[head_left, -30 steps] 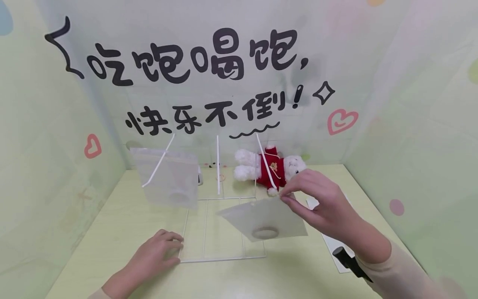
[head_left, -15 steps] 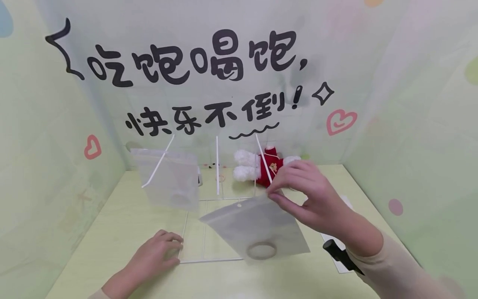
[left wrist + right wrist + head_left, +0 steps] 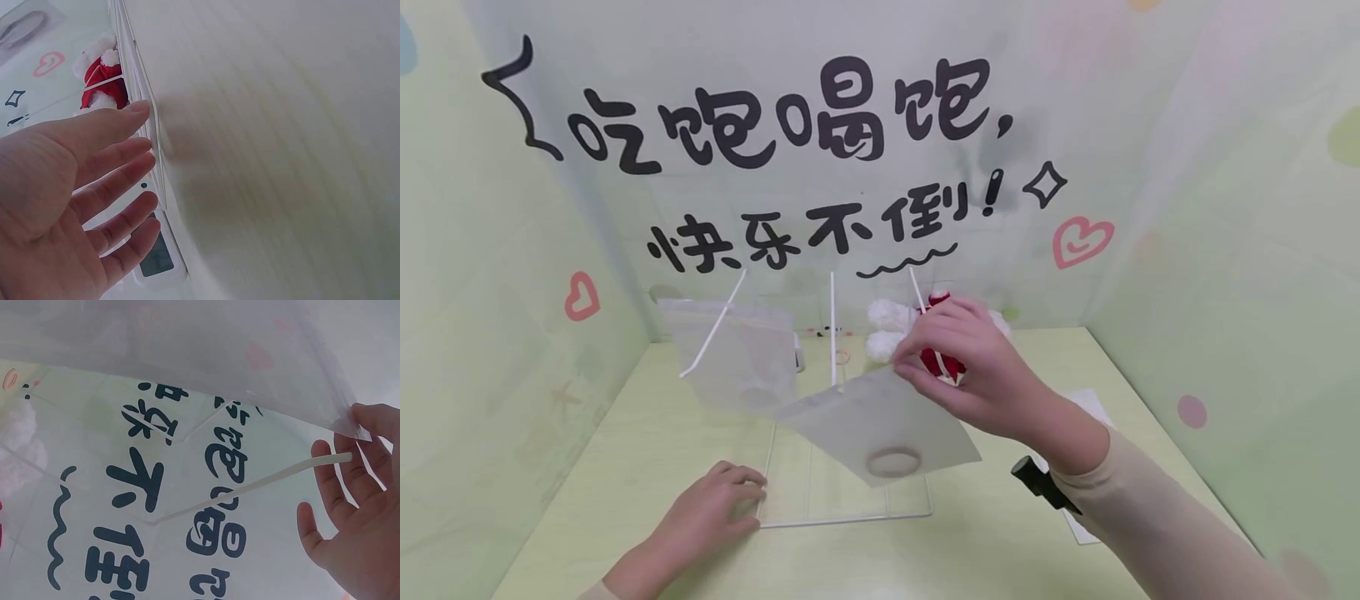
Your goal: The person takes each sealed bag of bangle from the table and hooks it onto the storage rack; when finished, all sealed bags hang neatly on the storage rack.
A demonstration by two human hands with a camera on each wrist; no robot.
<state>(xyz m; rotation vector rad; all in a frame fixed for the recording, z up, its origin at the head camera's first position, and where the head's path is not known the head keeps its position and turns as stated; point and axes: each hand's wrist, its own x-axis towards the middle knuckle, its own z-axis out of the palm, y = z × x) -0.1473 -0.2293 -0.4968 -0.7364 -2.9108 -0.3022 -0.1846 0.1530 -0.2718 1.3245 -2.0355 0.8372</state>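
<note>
Narrow gap between hanging bag (image 3: pixel 741 360) and prong (image 3: pixel 832 325)

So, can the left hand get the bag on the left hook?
Probably yes, by stretching up and forward. The left hand holds nothing, just rests at the white rack's edge, and nothing seems to block its way to the bag on the left hook.

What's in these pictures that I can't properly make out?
Stuffed toy: in the head view, the right hand covers much of its body.
Flat white thing: in the head view, the right arm hides its middle.
Screen: in the left wrist view, the left hand partly covers it.
Held bag: cut off by the right wrist view's top edge.
Ring inside: blurred by the cloudy plastic in the head view.
</note>
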